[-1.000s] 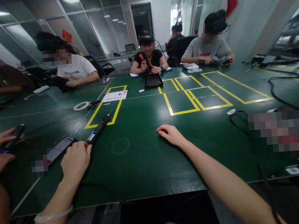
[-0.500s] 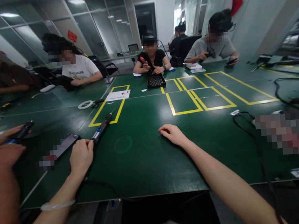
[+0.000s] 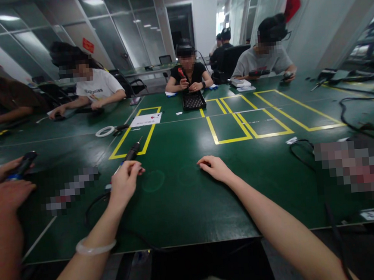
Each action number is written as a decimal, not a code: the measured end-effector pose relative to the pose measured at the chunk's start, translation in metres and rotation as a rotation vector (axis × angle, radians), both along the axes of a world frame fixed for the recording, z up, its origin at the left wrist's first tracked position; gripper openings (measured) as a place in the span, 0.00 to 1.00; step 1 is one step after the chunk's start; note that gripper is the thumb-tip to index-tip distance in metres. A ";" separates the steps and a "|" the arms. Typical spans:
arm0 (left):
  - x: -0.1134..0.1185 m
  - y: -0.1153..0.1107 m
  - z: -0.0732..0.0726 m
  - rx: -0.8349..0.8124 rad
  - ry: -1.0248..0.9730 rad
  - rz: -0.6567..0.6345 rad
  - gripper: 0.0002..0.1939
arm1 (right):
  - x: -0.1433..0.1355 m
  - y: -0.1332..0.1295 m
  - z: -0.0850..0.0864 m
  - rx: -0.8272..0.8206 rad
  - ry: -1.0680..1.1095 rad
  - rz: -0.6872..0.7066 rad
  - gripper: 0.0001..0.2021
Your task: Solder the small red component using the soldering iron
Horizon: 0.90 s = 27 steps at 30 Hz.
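Observation:
My left hand (image 3: 127,179), a pale bangle on its wrist, is over the middle of an electric screwdriver (image 3: 132,152) lying on the green table. Its fingers are curled together to the right of the tool, with nothing visible in them. The screwdriver's bit points away from me; its cord loops out behind my wrist. My right hand (image 3: 217,168) rests on the table to the right, holding nothing, its fingers loosely bent and thumb slightly apart. Between my hands are faint ring marks (image 3: 153,181) on the surface.
Yellow tape rectangles (image 3: 230,141) mark the table (image 3: 193,217). A white paper (image 3: 145,120) and a coiled white cable (image 3: 105,131) lie ahead. At left, a neighbour's hand (image 3: 13,192) is beside another dark tool (image 3: 25,163). Black cords (image 3: 299,142) run at right. Co-workers sit opposite, one behind a black tray (image 3: 193,101).
My left hand has moved right, from the screwdriver's rear end to over its middle. The screwdriver and my right hand have stayed put. A co-worker at far left has reached an arm sideways.

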<state>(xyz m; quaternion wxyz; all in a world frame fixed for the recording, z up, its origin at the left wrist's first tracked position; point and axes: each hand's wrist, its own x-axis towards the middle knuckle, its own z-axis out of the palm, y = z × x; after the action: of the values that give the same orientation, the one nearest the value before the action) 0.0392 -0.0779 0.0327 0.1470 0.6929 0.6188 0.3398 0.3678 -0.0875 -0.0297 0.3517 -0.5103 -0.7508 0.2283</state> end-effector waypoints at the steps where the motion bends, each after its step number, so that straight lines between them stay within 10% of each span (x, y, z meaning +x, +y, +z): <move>1: 0.019 0.003 0.000 -0.030 -0.108 -0.089 0.21 | 0.000 0.000 -0.001 -0.003 0.017 0.005 0.09; 10: 0.142 0.018 -0.020 -0.340 -0.589 -0.438 0.27 | 0.001 0.004 -0.002 -0.147 0.402 0.099 0.10; 20: 0.148 0.010 -0.040 -0.428 -0.549 -0.599 0.31 | -0.013 0.001 -0.005 -0.309 0.663 0.325 0.17; 27: 0.146 0.008 -0.038 -0.328 -0.481 -0.625 0.27 | -0.007 0.006 -0.005 -0.334 0.675 0.237 0.18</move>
<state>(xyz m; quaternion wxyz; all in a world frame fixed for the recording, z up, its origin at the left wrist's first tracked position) 0.1847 -0.0702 -0.0052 0.4915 0.7155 0.3727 0.3279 0.3605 -0.0820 -0.0349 0.4620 -0.3668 -0.5991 0.5414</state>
